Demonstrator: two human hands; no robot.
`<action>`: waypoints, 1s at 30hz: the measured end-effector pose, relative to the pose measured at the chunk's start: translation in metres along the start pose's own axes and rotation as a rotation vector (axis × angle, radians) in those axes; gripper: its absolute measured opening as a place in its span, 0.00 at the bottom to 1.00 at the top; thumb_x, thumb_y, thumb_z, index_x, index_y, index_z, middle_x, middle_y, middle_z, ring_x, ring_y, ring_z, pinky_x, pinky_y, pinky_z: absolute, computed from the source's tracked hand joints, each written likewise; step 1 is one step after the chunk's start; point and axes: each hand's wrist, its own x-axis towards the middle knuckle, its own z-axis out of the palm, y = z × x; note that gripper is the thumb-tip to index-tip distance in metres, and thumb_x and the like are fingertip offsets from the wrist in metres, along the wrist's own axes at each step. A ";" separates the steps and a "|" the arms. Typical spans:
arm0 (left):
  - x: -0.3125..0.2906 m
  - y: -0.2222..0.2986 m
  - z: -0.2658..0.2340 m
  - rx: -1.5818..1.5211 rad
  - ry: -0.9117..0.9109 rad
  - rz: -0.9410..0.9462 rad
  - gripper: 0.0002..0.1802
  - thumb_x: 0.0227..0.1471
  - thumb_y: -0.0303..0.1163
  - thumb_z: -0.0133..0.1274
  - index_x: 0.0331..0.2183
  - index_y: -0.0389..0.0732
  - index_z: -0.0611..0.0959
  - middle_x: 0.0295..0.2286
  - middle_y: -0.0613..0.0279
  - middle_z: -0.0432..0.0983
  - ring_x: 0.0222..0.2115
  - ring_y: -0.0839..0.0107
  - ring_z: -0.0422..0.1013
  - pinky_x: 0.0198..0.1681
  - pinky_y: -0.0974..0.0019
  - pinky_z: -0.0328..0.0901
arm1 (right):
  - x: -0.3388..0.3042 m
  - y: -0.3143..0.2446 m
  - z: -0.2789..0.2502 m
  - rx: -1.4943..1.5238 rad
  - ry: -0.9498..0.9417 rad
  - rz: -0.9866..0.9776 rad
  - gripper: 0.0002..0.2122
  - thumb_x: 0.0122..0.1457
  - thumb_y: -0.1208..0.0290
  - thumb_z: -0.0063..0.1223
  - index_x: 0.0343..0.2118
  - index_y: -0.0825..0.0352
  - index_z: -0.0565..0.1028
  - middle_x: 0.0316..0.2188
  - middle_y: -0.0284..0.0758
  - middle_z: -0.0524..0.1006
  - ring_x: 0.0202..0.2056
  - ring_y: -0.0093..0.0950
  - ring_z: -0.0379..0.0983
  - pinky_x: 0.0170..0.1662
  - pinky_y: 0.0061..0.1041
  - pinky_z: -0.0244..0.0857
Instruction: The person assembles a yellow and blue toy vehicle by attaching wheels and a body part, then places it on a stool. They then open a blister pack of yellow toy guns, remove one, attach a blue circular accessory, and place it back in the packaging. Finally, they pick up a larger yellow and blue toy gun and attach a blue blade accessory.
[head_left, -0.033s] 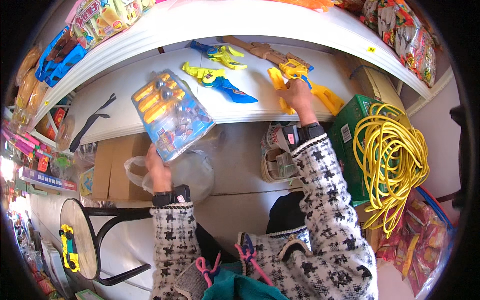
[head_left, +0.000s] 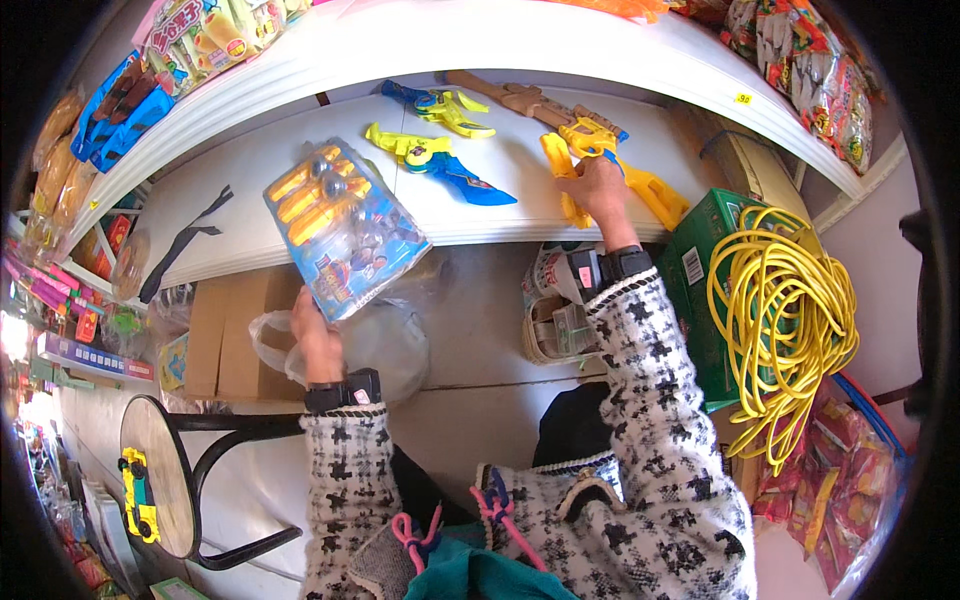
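My left hand [head_left: 318, 340] grips the lower corner of a clear plastic blister pack [head_left: 345, 235] with a blue printed card and yellow toy pieces inside. The pack is tilted over the front edge of the shelf [head_left: 330, 120]. My right hand [head_left: 600, 192] is closed on a yellow toy gun [head_left: 650, 190] at the shelf's right part; the fingertips are partly hidden. To its left lie a yellow-and-blue toy gun [head_left: 440, 165] and another blue-and-yellow toy gun [head_left: 440, 108]. Behind the yellow one rests a brown toy rifle [head_left: 525, 102].
A coiled yellow cable [head_left: 785, 310] hangs over a green box [head_left: 695, 260] at right. Below the shelf stand a cardboard box [head_left: 235, 340] and a basket [head_left: 545, 345]. A black strap [head_left: 185, 240] lies on the shelf's left. A round stool [head_left: 160, 470] bears a toy car [head_left: 140, 495].
My right hand and the yellow toy gun have shifted very slightly to the right. The left hand and the blister pack look the same.
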 end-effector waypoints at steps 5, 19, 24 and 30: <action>-0.013 0.006 0.010 -0.026 -0.066 0.064 0.16 0.60 0.37 0.46 0.43 0.36 0.76 0.35 0.62 0.78 0.34 0.73 0.74 0.36 0.69 0.69 | -0.002 0.006 -0.003 -0.153 -0.028 -0.036 0.20 0.41 0.54 0.63 0.33 0.65 0.81 0.34 0.42 0.80 0.38 0.38 0.78 0.40 0.35 0.71; -0.115 0.107 0.056 0.167 0.065 0.945 0.16 0.50 0.26 0.52 0.43 0.34 0.76 0.38 0.63 0.71 0.39 0.74 0.67 0.44 0.69 0.61 | 0.017 0.009 0.016 -0.349 0.098 -0.180 0.16 0.43 0.62 0.63 0.35 0.62 0.80 0.32 0.41 0.81 0.35 0.39 0.79 0.37 0.35 0.73; -0.231 0.165 0.064 0.338 0.461 1.835 0.15 0.58 0.30 0.44 0.45 0.34 0.75 0.43 0.55 0.71 0.46 0.64 0.68 0.47 0.64 0.64 | -0.003 -0.024 0.004 -0.144 0.185 -0.316 0.19 0.42 0.56 0.66 0.35 0.63 0.79 0.31 0.40 0.81 0.33 0.40 0.79 0.37 0.37 0.72; -0.278 0.186 0.066 0.936 0.690 2.360 0.15 0.60 0.23 0.46 0.49 0.31 0.73 0.42 0.50 0.74 0.41 0.60 0.71 0.42 0.66 0.67 | -0.034 -0.071 -0.013 0.379 -0.168 -0.489 0.22 0.45 0.52 0.64 0.36 0.67 0.81 0.29 0.36 0.80 0.31 0.29 0.76 0.35 0.28 0.69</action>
